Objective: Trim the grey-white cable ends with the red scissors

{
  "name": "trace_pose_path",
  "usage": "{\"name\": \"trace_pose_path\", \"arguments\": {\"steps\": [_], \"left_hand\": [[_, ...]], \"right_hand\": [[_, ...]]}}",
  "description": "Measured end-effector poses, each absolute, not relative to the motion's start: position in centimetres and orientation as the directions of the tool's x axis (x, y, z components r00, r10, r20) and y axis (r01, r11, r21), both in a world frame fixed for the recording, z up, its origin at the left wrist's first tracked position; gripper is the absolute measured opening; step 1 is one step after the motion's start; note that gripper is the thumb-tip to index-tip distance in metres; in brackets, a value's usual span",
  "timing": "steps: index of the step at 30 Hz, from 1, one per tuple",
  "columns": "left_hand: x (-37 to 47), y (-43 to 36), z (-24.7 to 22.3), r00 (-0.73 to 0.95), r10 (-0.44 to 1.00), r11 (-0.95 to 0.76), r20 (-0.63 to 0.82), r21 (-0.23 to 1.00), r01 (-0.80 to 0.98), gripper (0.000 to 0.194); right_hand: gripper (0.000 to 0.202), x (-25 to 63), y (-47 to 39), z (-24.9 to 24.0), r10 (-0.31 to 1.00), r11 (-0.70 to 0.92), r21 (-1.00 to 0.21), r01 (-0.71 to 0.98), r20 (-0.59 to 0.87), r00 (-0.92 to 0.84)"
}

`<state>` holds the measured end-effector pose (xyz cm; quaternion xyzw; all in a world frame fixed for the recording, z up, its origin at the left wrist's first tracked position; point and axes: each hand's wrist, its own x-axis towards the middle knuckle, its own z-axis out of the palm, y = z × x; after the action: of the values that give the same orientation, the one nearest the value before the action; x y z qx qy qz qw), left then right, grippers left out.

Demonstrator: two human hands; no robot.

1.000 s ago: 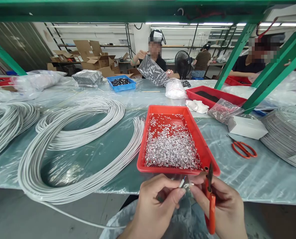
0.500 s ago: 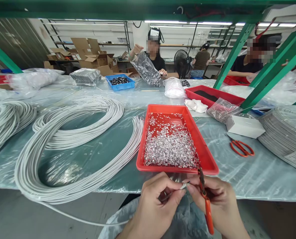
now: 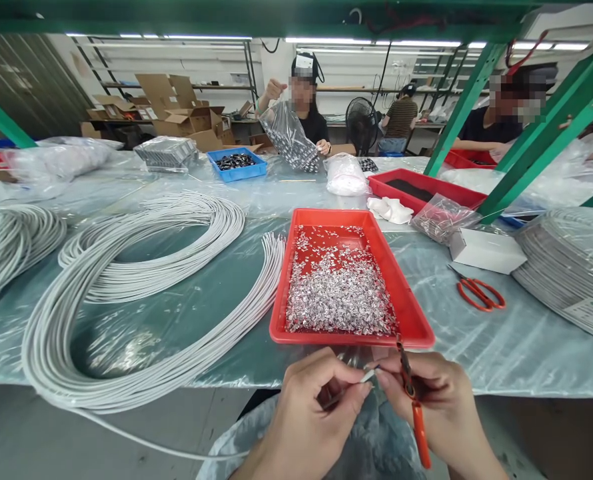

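In front of the red tray (image 3: pixel 279 320), my left hand (image 3: pixel 319 407) pinches the end of a pale cable (image 3: pixel 367 375). A strand of this cable runs from the grey coil (image 3: pixel 51 333) at the left toward my left wrist. My right hand (image 3: pixel 439 400) holds orange-handled pliers (image 3: pixel 419 427) against the palm, jaws up near the tray's front rim. Its thumb and forefinger meet at the cable tip, beside my left fingertips. Many small silvery metal pieces (image 3: pixel 339 293) lie in the tray.
Orange-handled scissors (image 3: pixel 480 293) and a white box (image 3: pixel 487 251) lie to the right, near a large cable coil (image 3: pixel 566 267). Green frame posts (image 3: pixel 536 147) rise at the right. Across the table a person (image 3: pixel 301 100) holds a clear bag. A blue tray (image 3: pixel 236 172) stands farther back.
The view has shifted slightly, moving the table items a little to the left in the picture. Both hands keep nearly the same pose at the cable end.
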<state>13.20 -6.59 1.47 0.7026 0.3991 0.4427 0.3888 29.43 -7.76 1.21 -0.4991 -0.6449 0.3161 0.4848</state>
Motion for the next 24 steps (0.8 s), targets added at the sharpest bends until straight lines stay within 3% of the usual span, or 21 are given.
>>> {"name": "trace_pose_path", "arguments": {"steps": [5,9,11,13,15,19,24], "left_hand": [[13.5,-6.6,1.7,0.329,0.929,-0.211,0.171,0.973,0.090,0.014],[13.2,-6.5,1.4,0.340,0.934,-0.109,0.106,0.994,-0.010,0.011],[12.9,-6.3,1.3,0.323,0.941,-0.092,0.098,0.995,-0.035,0.014],[12.6,-6.2,1.4,0.312,0.946,-0.075,0.089,0.996,-0.057,0.017],[12.5,-6.2,1.5,0.300,0.950,-0.066,0.087,0.995,-0.077,0.018],[12.7,-6.2,1.5,0.284,0.953,-0.094,0.111,0.993,-0.072,0.017],[12.8,-6.2,1.6,0.282,0.951,-0.118,0.130,0.991,-0.061,0.015]], "right_hand": [[0.030,29.5,-7.7,0.9,0.937,0.342,-0.865,0.367,0.343,-0.064],[0.010,29.9,-7.8,0.6,0.947,0.269,-0.910,0.316,0.310,0.088],[0.034,30.7,-8.3,0.2,0.944,0.280,-0.929,0.242,0.312,0.107],[0.051,31.7,-9.1,-0.2,0.944,0.325,-0.921,0.215,0.328,-0.020],[0.062,32.6,-10.1,-0.3,0.932,0.362,-0.864,0.348,0.326,-0.160],[0.080,32.8,-11.3,0.8,0.918,0.396,-0.609,0.687,0.276,-0.285],[0.075,31.7,-11.1,1.9,0.898,0.438,-0.506,0.743,0.295,-0.328]]}}
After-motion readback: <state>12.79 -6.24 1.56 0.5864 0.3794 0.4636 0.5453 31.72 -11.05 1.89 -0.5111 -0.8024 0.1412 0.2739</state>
